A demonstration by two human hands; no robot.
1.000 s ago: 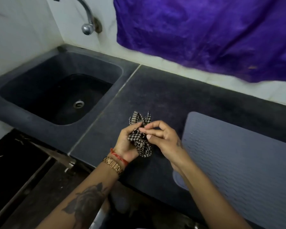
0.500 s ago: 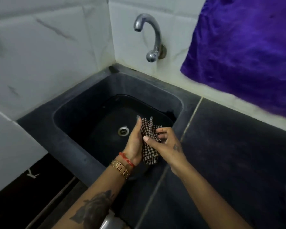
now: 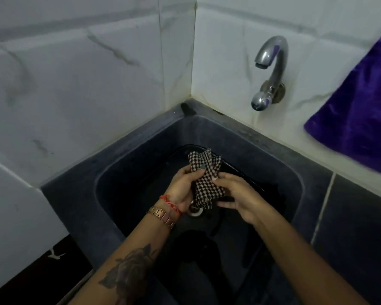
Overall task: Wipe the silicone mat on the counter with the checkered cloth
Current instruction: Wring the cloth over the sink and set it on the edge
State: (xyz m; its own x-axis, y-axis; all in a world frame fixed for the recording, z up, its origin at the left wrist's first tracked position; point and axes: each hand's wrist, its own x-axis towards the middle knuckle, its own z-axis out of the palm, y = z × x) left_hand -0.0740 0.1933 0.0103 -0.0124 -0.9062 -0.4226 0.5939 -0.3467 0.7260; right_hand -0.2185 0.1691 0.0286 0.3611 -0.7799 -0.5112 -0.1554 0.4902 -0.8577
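The checkered cloth (image 3: pixel 206 180) is now held bunched over the dark sink (image 3: pixel 141 172), right above the drain (image 3: pixel 195 211) — a second ago it was held over the counter beside the silicone mat. It is gripped by the left hand (image 3: pixel 182 188), whose fingers are curled round its near side, and pinched by the right hand (image 3: pixel 237 195) from the other side. The mat is no longer in view; it was last seen on the counter, well to the right. No water is seen running from the tap (image 3: pixel 269 71). Wiping is judged not yet begun — the cloth is probably being readied for wetting or wringing first.
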